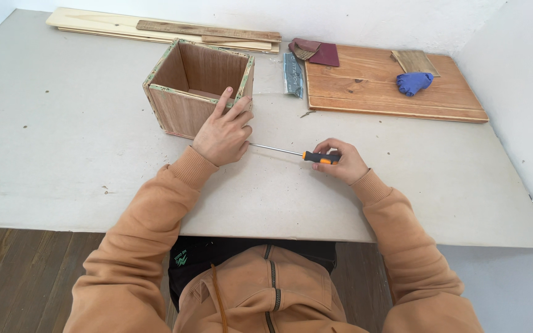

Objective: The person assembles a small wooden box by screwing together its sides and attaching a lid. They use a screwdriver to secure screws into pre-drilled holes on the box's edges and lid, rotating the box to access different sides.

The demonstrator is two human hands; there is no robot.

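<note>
An open-topped wooden box [183, 111] stands on the grey board table [63, 154]. My left hand [224, 131] rests against the box's near right corner, with the index finger up on its rim. My right hand [339, 162] grips the orange and black handle of a screwdriver [297, 153]. The screwdriver lies almost level, and its thin metal shaft points left toward my left hand at the box's lower corner. The tip is hidden behind my left hand.
A wooden panel [377, 86] lies at the back right with a blue cloth [413, 82] and a small wood piece on it. Sandpaper sheets [316, 52] and a clear packet [293, 74] lie beside it. Long wood strips [155, 29] sit along the back wall.
</note>
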